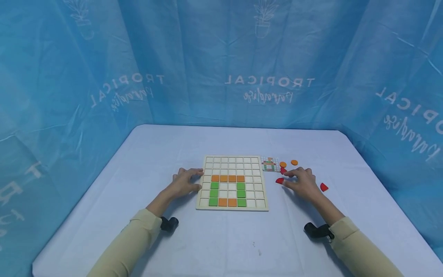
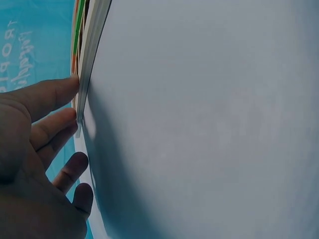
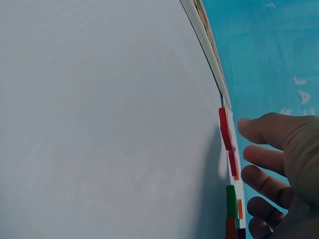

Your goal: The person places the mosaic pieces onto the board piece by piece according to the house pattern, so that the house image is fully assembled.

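A wooden grid board (image 1: 228,209) lies mid-table with orange tiles (image 1: 228,178) and green tiles (image 1: 241,193) in some of its squares. At the board's left edge, my left hand (image 1: 184,182) rests its thumb and fingertips with the fingers extended. My right hand (image 1: 302,182) hovers over loose pieces right of the board, fingers spread and slightly bent. Its thumb is close to a red wedge piece (image 1: 279,180), with a gap between them in the right wrist view. Another red wedge (image 1: 283,170) lies by its fingertips. Nothing shows between those fingers.
A small pattern card (image 1: 270,164) lies against the board's upper right. Two orange discs (image 1: 294,162) are behind my right hand, and a red wedge (image 1: 323,187) is to its right. In the right wrist view a green piece (image 3: 231,201) stands out. Blue curtains (image 1: 221,57) surround the white table.
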`<state>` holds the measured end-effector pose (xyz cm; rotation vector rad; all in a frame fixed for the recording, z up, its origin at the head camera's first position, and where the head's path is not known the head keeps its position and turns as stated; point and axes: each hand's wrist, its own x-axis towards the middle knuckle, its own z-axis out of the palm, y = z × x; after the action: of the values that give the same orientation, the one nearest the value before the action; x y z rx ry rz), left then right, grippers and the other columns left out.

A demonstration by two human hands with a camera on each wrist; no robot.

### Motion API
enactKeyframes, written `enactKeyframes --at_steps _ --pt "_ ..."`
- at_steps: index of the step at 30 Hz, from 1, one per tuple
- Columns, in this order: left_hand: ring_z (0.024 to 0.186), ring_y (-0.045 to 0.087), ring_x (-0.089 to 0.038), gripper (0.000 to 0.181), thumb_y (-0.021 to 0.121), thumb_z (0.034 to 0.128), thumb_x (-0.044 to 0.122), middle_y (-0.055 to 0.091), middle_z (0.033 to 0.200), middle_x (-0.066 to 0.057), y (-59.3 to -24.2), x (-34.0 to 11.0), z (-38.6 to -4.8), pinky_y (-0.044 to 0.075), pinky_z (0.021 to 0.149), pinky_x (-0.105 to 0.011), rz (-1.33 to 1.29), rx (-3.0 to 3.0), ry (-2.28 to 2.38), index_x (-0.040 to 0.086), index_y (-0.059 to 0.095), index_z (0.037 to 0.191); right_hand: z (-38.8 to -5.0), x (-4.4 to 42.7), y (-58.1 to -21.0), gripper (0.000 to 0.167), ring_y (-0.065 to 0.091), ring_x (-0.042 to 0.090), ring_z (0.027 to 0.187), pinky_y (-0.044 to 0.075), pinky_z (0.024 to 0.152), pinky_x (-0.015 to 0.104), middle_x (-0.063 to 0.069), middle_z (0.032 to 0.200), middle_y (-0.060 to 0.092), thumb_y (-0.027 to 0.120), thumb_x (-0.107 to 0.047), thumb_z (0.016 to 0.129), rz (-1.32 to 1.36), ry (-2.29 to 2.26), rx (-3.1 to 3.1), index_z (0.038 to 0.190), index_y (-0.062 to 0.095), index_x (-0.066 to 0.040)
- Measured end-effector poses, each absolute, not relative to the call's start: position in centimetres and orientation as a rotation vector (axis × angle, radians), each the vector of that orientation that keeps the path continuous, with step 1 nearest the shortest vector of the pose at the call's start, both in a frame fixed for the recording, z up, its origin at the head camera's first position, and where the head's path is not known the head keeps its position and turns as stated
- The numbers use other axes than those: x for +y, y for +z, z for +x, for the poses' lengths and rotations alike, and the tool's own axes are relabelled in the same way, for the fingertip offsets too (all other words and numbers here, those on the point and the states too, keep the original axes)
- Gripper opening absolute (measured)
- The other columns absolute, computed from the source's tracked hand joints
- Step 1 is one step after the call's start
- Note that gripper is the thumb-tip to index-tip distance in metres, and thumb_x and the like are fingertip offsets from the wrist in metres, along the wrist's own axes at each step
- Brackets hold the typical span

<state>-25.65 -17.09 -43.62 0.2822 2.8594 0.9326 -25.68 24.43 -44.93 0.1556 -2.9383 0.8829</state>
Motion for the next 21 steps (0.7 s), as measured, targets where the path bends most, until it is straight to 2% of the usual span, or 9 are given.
enactKeyframes --at_steps 8,21 --pt "0.108 0.036 -0.023 0.059 0.074 0.083 0.019 0.046 0.145 -0.003 -43.6 -17.38 -25.96 0.024 0.094 -0.048 0.291 2.832 0.912 0.012 0.053 0.138 -25.81 24.78 -45.3 0.037 0.039 0.036 0.107 0.033 0.085 0.051 0.019 0.111 0.056 0.075 -0.02 0.081 0.197 0.862 -2.931 0.113 0.069 -0.002" --pt "0.12 0.035 -0.026 0.054 0.073 0.0841 0.019 0.047 0.144 -0.002 -43.85 -17.46 -26.22 0.015 0.103 -0.056 0.324 2.841 0.911 0.013 0.056 0.135 -26.33 24.25 -45.89 0.03 0.039 0.035 0.107 0.03 0.084 0.05 0.016 0.105 0.058 0.076 -0.017 0.08 0.196 0.775 -2.936 0.106 0.072 -0.003"
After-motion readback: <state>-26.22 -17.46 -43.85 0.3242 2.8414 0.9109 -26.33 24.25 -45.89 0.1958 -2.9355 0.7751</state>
